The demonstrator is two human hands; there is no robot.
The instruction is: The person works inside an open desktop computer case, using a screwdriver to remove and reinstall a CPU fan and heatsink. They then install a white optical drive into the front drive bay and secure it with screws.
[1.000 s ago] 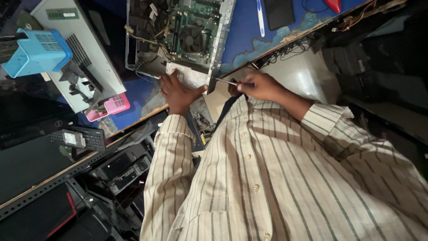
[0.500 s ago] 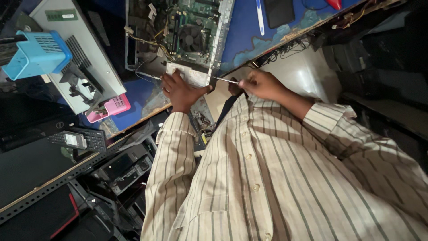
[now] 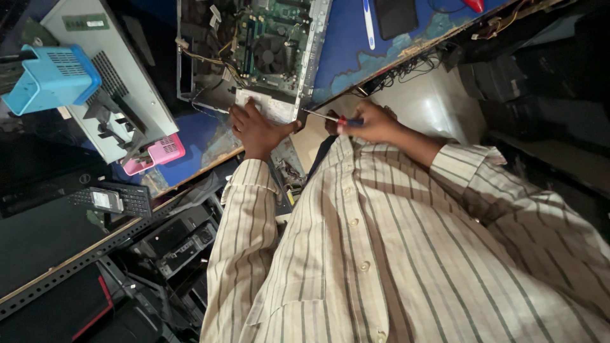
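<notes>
**Steel case open, screwdriver at its near edge**

Steel walls of an opened computer case (image 3: 190, 63) frame a bare green motherboard (image 3: 270, 32) with its dark round fan (image 3: 272, 54); the side panel is already off, so the opening-up looks done. What remains, judging from the hands, is work at the near edge, where a pale flat component (image 3: 270, 107) sits partly under the left hand (image 3: 254, 130).

That left hand lies flat, fingers spread and pressed on the pale component, bracing it rather than pinching anything. The right hand (image 3: 372, 124) is curled shut around the red-and-blue handle of a screwdriver (image 3: 330, 117). Its thin shaft runs from the fist toward the left hand, with the tip at the case's near corner, just beside the pale component. Whether the tip sits in a screw cannot be told.

Beyond the left hand, a grey metal panel (image 3: 121, 82) carries a blue plastic box (image 3: 47, 79), with a pink object (image 3: 159, 152) near it. Past the right fist, on the blue worktop (image 3: 346, 44), lies a white pen-like tool (image 3: 368, 16).
</notes>
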